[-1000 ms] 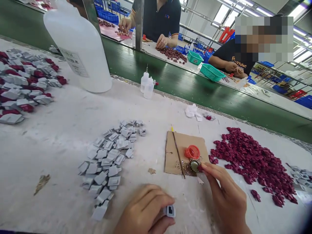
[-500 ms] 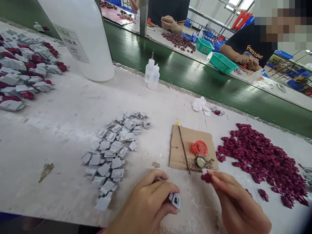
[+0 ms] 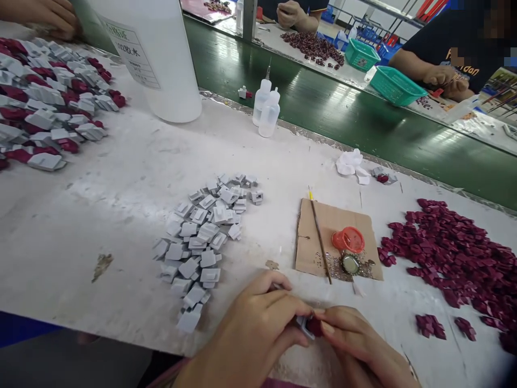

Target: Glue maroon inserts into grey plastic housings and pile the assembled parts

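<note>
Near the bottom centre, my left hand (image 3: 258,328) grips a grey plastic part (image 3: 304,326) between thumb and fingers. My right hand (image 3: 359,339) pinches a dark red piece (image 3: 314,326) and holds it against the end of the grey part; fingertips hide most of the joint. Left of my hands lies a pile of grey parts (image 3: 208,231). A heap of dark red pieces (image 3: 456,253) is on the right. Beyond my hands, a cardboard square (image 3: 323,215) bears a red cup (image 3: 348,239), a metal cap (image 3: 350,263) and a thin stick (image 3: 320,237).
A large white bottle (image 3: 161,64) and two small squeeze bottles (image 3: 269,116) stand at the back. Joined grey-and-red parts (image 3: 52,102) are heaped at the left. Past the green belt (image 3: 315,118), people's hands work near green baskets (image 3: 398,86).
My right hand has moved left, bringing the red piece against the grey part. The view has shifted. A grey-and-red part now shows on the belt behind the small bottles, and another person's hand appears top left.
</note>
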Action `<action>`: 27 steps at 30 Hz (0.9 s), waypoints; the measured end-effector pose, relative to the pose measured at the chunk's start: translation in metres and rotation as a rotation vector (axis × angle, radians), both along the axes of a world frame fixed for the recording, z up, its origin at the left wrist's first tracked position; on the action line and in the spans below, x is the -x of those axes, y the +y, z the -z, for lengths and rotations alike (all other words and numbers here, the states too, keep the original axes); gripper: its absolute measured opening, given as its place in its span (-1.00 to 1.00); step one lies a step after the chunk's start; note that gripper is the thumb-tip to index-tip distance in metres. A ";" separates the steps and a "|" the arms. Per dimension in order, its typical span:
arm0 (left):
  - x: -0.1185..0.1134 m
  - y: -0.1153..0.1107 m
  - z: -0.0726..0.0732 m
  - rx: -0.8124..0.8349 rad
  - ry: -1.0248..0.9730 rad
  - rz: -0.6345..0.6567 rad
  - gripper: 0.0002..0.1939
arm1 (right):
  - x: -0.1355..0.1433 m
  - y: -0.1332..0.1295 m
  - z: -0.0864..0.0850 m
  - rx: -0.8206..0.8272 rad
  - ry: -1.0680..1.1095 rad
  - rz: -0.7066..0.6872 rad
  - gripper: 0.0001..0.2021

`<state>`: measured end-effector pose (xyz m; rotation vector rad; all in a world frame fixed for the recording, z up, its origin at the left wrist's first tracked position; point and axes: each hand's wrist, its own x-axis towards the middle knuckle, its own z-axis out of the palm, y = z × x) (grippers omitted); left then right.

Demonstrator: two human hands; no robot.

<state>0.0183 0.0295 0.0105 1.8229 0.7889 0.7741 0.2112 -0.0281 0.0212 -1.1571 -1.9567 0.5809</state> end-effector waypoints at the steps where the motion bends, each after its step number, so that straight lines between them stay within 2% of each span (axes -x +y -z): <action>1: 0.000 0.000 0.000 0.005 0.002 0.003 -0.80 | -0.001 0.000 -0.001 0.013 -0.016 -0.017 -0.64; 6: 0.000 0.001 -0.006 0.041 0.018 0.013 -0.79 | -0.007 0.006 -0.010 0.051 -0.143 -0.116 -0.69; 10: 0.003 -0.001 -0.014 0.222 0.131 -0.025 -0.73 | -0.007 0.011 -0.016 0.073 -0.174 -0.220 -0.72; 13: 0.006 -0.001 -0.019 0.330 0.185 -0.032 -0.75 | 0.002 0.015 -0.019 0.044 -0.192 -0.206 -0.78; 17: 0.006 -0.001 -0.017 0.302 0.175 -0.052 -0.77 | 0.017 0.022 -0.018 -0.036 -0.152 -0.174 -0.80; 19: 0.004 -0.001 -0.011 0.273 0.150 -0.060 -0.78 | 0.011 0.019 -0.015 -0.067 -0.202 -0.166 -0.78; 21: 0.004 -0.001 -0.005 0.236 0.104 -0.060 -0.75 | -0.012 0.007 -0.009 -0.111 -0.317 -0.016 -0.74; 22: 0.005 -0.001 -0.004 0.209 0.062 -0.056 -0.71 | -0.030 -0.002 -0.005 -0.152 -0.390 0.149 -0.71; 23: 0.007 0.000 -0.003 0.184 0.012 -0.045 -0.69 | -0.050 -0.012 0.001 -0.169 -0.447 0.385 -0.66; 24: 0.010 0.001 -0.005 0.166 -0.033 -0.023 -0.68 | -0.071 -0.022 0.007 -0.171 -0.495 0.589 -0.62; 26: 0.016 0.009 -0.016 0.135 -0.084 0.028 -0.72 | -0.108 -0.040 0.021 -0.176 -0.603 0.902 -0.53; 27: 0.018 0.015 -0.025 0.105 -0.076 0.047 -0.73 | -0.122 -0.046 0.028 -0.204 -0.623 0.933 -0.52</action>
